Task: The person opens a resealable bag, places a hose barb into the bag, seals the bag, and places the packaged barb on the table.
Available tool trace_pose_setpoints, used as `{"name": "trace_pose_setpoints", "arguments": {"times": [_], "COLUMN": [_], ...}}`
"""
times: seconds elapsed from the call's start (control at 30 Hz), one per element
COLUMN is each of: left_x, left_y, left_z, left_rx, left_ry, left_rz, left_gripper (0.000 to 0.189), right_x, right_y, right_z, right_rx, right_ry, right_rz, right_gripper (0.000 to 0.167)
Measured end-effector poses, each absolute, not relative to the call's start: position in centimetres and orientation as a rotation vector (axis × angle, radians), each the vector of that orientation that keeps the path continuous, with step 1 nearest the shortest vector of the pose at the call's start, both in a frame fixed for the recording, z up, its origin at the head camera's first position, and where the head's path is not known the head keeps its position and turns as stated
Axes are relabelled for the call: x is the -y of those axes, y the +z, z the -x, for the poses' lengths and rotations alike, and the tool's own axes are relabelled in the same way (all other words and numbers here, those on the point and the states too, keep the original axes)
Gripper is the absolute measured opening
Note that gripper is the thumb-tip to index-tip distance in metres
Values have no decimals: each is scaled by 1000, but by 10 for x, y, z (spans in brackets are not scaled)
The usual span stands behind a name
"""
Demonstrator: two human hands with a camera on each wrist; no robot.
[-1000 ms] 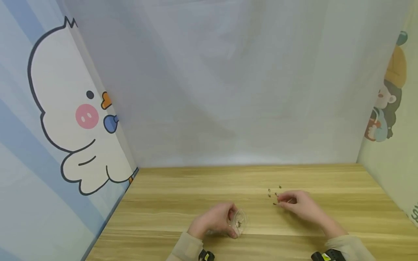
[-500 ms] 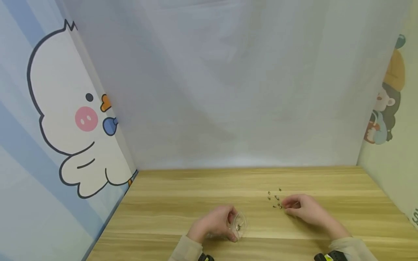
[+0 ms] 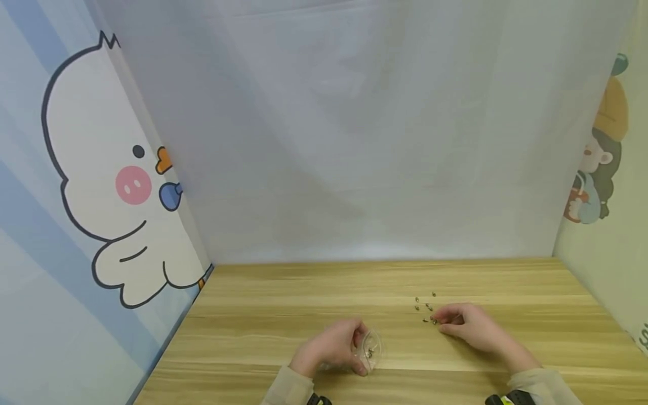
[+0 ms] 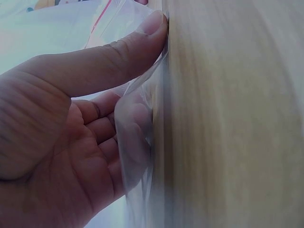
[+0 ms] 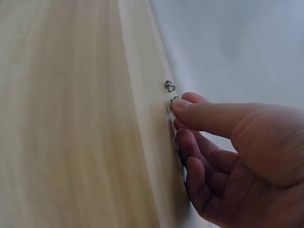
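My left hand (image 3: pixel 331 346) holds a clear zip bag (image 3: pixel 373 351) on the table, its mouth spread towards the right. A few small metal pieces (image 3: pixel 370 352) show inside it. In the left wrist view the thumb lies along the plastic bag (image 4: pixel 133 137), and a red strip runs along its top. My right hand (image 3: pixel 473 326) is at a loose group of small metal pieces (image 3: pixel 429 307) on the table. In the right wrist view, one bolt-like metal piece (image 5: pixel 169 86) lies just beyond the thumb tip. Another is partly hidden by the thumb; whether it is pinched is unclear.
The wood-grain table (image 3: pixel 283 298) ends at a pale grey curtain (image 3: pixel 354 140) behind. A wall with a cartoon bird (image 3: pixel 96 185) stands on the left, and a wall with a cartoon figure (image 3: pixel 589 169) on the right.
My right hand has drawn back slightly from the metal pieces, leaving more of them in sight, then returned a little to the left. The left hand keeps its hold on the bag.
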State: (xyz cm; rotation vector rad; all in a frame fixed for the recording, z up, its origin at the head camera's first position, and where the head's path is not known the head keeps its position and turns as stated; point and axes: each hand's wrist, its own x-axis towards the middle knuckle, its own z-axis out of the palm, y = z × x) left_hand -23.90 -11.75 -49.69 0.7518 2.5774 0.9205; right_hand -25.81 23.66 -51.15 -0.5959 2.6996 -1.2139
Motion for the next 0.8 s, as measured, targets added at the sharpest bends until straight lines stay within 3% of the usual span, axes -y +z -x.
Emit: {"name": "trace_pose_setpoints", "arguments": {"times": [0.8], "left_x": [118], "left_y": [-495], "left_z": [237], "left_rx": [-2568], "left_ry": [918], "left_rz": [-736], "left_gripper": [61], "right_x": [-231], "right_y": [-515], "right_z": [261], "right_rx": [-2737], "right_ry": [-1204], "right_rz": [549], "right_gripper": [15]}}
